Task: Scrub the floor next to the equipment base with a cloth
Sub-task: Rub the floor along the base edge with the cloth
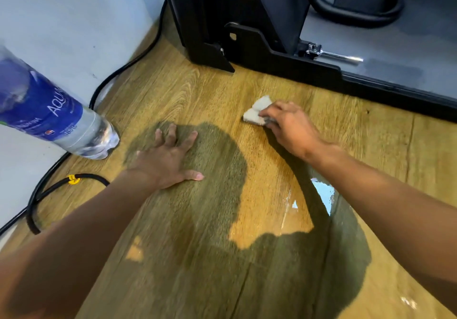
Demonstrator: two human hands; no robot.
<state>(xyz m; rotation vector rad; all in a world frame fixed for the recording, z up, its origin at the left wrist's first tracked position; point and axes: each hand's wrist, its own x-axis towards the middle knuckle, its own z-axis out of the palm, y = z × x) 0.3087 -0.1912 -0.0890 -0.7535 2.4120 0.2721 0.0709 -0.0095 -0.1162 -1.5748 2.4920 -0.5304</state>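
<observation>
The right hand (289, 128) is gripping a folded white cloth (256, 112): the fingers are curling over its near edge and pressing it down on the wooden floor (371, 140). The cloth is lying in front of the black equipment base (284, 59), near it but not touching it. The left hand (168, 163) is lying flat on the floor with its 5 fingers spread, holding nothing; it is probably carrying part of the person's weight. A wet patch (324, 195) is shining beside the right forearm, closer to the person than the cloth. At the left, 1 plastic water bottle (57, 118) is standing on the floor by the wall, and a black cable (123, 68) is running along the wall. I judge that the scrubbing step itself is in hand. The next move is calling for firm downward pressure and short strokes along the edge of the base.
</observation>
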